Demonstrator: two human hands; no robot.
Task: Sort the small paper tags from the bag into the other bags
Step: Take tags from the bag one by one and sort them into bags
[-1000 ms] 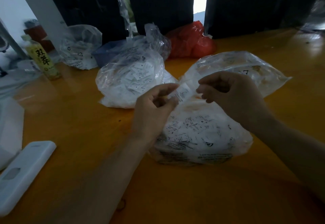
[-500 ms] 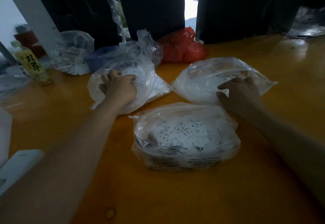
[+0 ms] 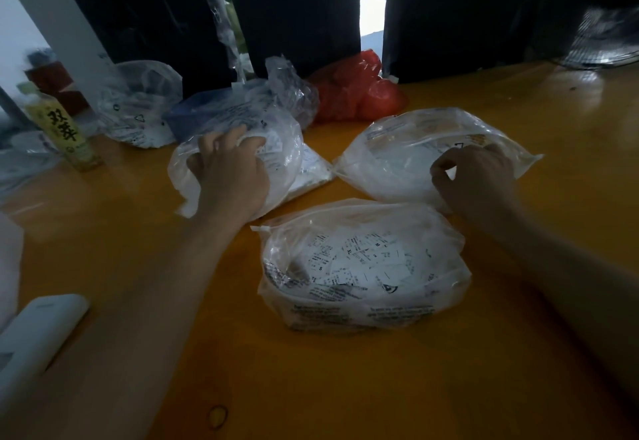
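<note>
1. Right now, from the head view, my left hand (image 3: 230, 171) is reaching into the mouth of the clear plastic bag on the left (image 3: 276, 159), fingers bent among the white tags there; whether they pinch a tag I cannot tell.
2. My right hand (image 3: 475, 176) rests on the clear plastic bag on the right (image 3: 401, 159), fingers curled, thumb and forefinger drawn together; what they pinch, if anything, is too small to tell.
3. Nearest me on the glossy orange tabletop (image 3: 345, 387) sits the open clear plastic bag of small white printed paper tags (image 3: 363, 266), between my forearms and touched by neither hand.
4. Behind the left bag lie a crumpled red plastic bag (image 3: 356, 93), a blue tub (image 3: 193, 118) and another clear bag with printed symbols (image 3: 138, 107).
5. At far left stands a yellow-labelled drink bottle (image 3: 64, 128), and a white rectangular device (image 3: 34, 332) lies near the tabletop's near left edge.
</note>
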